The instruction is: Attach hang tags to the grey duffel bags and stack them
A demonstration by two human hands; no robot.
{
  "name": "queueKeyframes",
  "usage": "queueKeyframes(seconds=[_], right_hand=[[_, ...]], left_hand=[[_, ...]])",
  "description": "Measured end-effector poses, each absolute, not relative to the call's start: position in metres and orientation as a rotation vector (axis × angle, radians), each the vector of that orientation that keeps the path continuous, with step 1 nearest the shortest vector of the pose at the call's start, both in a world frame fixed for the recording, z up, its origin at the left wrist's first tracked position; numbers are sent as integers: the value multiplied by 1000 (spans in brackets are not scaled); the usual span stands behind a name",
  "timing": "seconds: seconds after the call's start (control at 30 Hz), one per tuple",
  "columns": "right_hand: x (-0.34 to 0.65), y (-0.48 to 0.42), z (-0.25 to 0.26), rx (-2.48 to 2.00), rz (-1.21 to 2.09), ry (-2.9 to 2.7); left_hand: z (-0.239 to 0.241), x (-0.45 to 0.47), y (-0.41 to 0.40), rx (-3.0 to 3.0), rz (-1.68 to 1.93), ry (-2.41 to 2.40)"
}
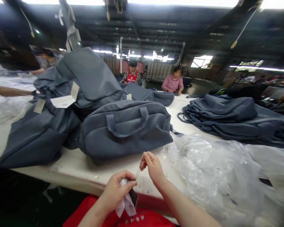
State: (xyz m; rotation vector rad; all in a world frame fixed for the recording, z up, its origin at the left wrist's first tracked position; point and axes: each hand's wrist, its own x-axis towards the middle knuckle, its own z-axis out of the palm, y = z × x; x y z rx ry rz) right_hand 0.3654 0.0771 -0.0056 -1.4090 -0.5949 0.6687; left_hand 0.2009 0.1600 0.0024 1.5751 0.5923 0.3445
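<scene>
A small bundle of tags (127,201), a pale paper or cloth piece with a dark card behind it, sits pinched in the left hand (117,190) just off the near edge of the tabletop (85,167), over a red garment (123,219) in the person's lap. From it a thin loop of string (139,168) rises to the right hand (153,167), whose thumb and forefinger are closed on the top of it. The step in hand looks like opening or threading the string of a hang tag; the next move would call for a fine two-finger pull that keeps the loop taut without slipping out of the tag's hole. Straight ahead, close to the near edge, lies a grey bag (126,127), soft and padded with a matte weave, rounded corners and two curved handles. Behind it, toward the left edge, more grey bags (85,78) are heaped, some carrying pale cards. Crinkled clear plastic wrappers (217,170) cover the near right corner, glossy and limp, and a flat stack of bags (222,115) lies beyond them.
</scene>
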Motion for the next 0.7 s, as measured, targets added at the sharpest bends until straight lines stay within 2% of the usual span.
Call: queueKeyframes(seconds=[0.13,0.3,0.43,0.57,0.7], right_hand=[[355,95,-6,-1390,719,-676],[339,135,-5,-1311,1022,-809],[341,177,11,-1062,1191,-490],[353,210,38,-831,1184,-109],[359,208,62,-831,1041,-222]], left_hand=[[4,189,165,1589,332,608],[-2,169,172,1566,219,574],[-11,156,185,1584,388,700],[-12,143,197,1501,589,832],[-5,133,208,1420,783,957]])
